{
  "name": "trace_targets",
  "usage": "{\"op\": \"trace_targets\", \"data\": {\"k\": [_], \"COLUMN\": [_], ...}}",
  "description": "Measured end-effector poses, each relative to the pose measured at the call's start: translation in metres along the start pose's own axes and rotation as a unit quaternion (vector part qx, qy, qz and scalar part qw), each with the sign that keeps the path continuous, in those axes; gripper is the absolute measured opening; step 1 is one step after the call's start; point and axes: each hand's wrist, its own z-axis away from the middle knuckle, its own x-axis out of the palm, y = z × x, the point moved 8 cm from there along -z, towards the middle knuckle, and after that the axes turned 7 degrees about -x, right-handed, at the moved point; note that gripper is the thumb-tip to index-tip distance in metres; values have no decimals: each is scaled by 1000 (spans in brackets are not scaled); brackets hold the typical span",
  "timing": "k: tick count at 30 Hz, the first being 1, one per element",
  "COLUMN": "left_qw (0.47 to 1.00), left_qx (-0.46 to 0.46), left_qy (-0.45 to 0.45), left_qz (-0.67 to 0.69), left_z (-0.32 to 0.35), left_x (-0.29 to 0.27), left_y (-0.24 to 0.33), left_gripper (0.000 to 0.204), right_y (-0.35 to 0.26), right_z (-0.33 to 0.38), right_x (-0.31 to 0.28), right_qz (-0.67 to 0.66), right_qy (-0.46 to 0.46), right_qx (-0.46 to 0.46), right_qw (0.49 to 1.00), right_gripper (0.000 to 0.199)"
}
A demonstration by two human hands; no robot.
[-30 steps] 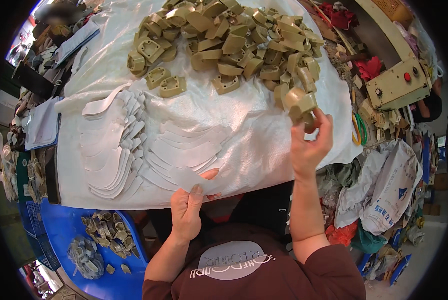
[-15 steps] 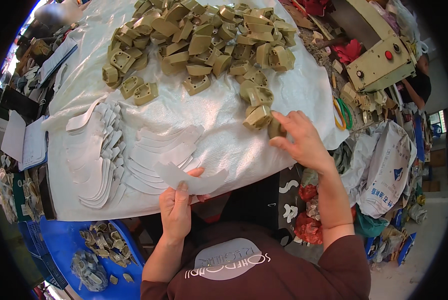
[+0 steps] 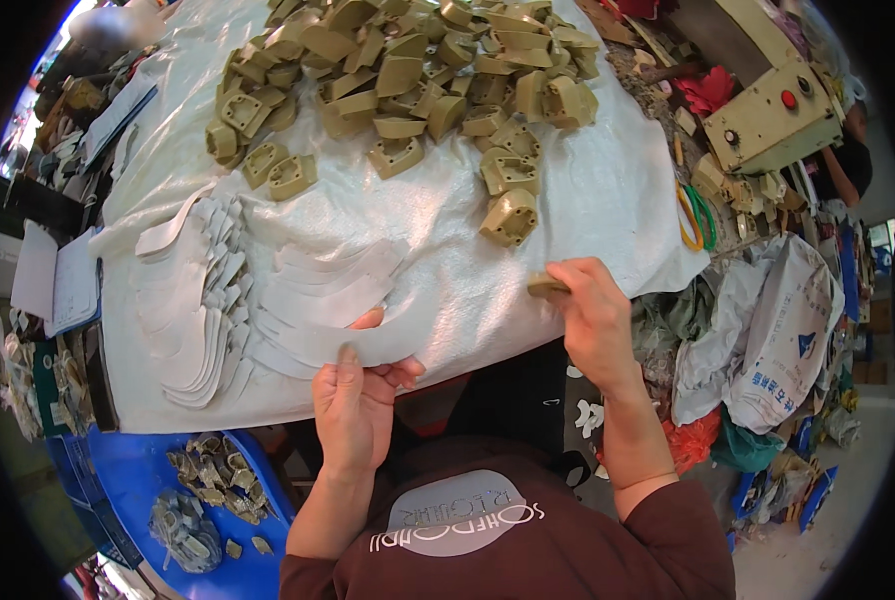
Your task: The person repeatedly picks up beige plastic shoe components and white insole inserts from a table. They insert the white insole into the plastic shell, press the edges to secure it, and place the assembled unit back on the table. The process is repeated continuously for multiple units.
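Head view: olive piece [image 3: 544, 285] juts left from pinching right grip [image 3: 598, 318]; left grip [image 3: 356, 412] clasps white strip [image 3: 390, 341].

Olive parts [image 3: 403, 78]: plastic-looking, smooth, semi-gloss. Curved white strips [image 3: 328, 290]: thin, paper-like, smooth, matt. White cover sheet [image 3: 618, 200]: plastic-looking, glossy, creased. Blue moulding [image 3: 133, 470]: smooth plastic, glossy. Control box [image 3: 768, 128]: apparently painted metal, worn. White sack [image 3: 778, 345]: plastic-looking, wrinkled. Shirt [image 3: 578, 545]: matt cloth.

**Control box [image 3: 768, 135] and sack [image 3: 783, 345] at right, clipboard [image 3: 74, 285] at left**

The cream box bears a red button [image 3: 789, 99]. Yellow [image 3: 687, 218] and green bands [image 3: 705, 215] lie nearby. Below the white sack sit red [image 3: 695, 440] and dark-green plastic bags [image 3: 751, 450].
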Motion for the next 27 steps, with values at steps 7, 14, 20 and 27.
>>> {"op": "trace_targets", "data": {"k": [7,14,20,27], "left_qw": [998,998,998,990], "left_qx": [46,46,45,80], "left_qy": [14,-11,-11,40], "left_qz": [-28,-29,-44,-109], "left_z": [10,27,29,35], "left_x": [-3,11,15,19], "left_y": [3,15,14,18], "left_gripper": [42,39,38,37], "right_y": [-96,-118,-119,-120], "right_z": [-23,-15,-14,-12], "right_x": [22,46,47,48], "right_qz": [-293,-250,-238,-194], "right_qy": [99,175,166,179], "right_qx": [-113,-252,-256,-258], "right_qw": [944,918,922,929], "right_gripper": [46,41,39,44]}}
